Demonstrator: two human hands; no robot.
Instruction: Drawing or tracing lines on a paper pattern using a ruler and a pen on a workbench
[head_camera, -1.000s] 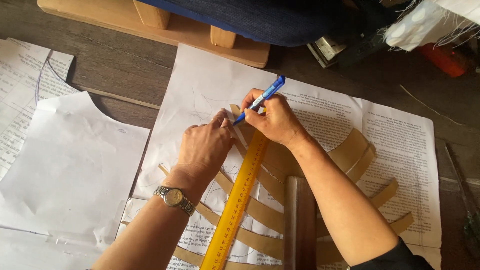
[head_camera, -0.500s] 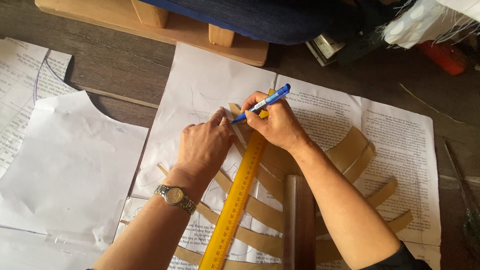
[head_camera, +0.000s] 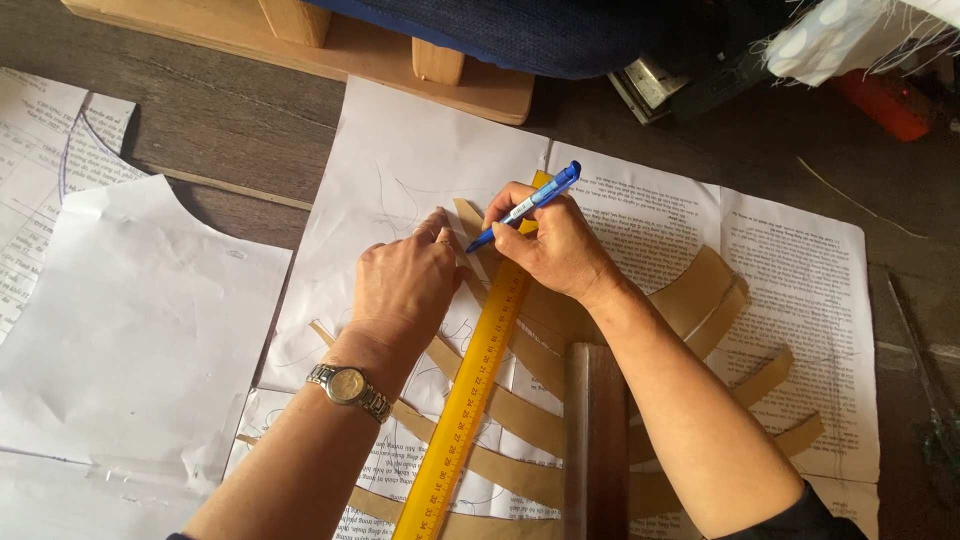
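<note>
At the left edge of the wooden table (head_camera: 230, 130) lie printed sheets (head_camera: 40, 150) and, over them, a white paper piece cut with a curved edge (head_camera: 130, 330). More to the middle a large white sheet (head_camera: 420, 150) is spread, with thin pen lines on it.

The left hand (head_camera: 405, 285) lies flat, palm down, on this sheet, just left of the yellow ruler (head_camera: 470, 390). Its fingers (head_camera: 435, 225) are stretched out and released; they grasp nothing and only press on the paper and on the upper end of a brown cardboard strip (head_camera: 470, 222). A metal wristwatch (head_camera: 348, 388) is on the wrist, and the forearm comes from the bottom edge.

The ruler runs slanted from the bottom edge up to the middle of the table, between the two hands. Its upper end is hidden under the right hand.

The right hand (head_camera: 555, 250) rests on the upper part of the ruler. Its fingers are clenched around a blue pen (head_camera: 525, 207), which is tilted, cap end up to the right. The tip meets the paper just beside the left fingertips, near the ruler's left edge. The right forearm goes down to the bottom right corner.

Under this arm brown cardboard strips (head_camera: 700, 295) spread like a fan over printed pages (head_camera: 800, 270), and a dark wooden bar (head_camera: 595, 440) lies upright between them.
</note>
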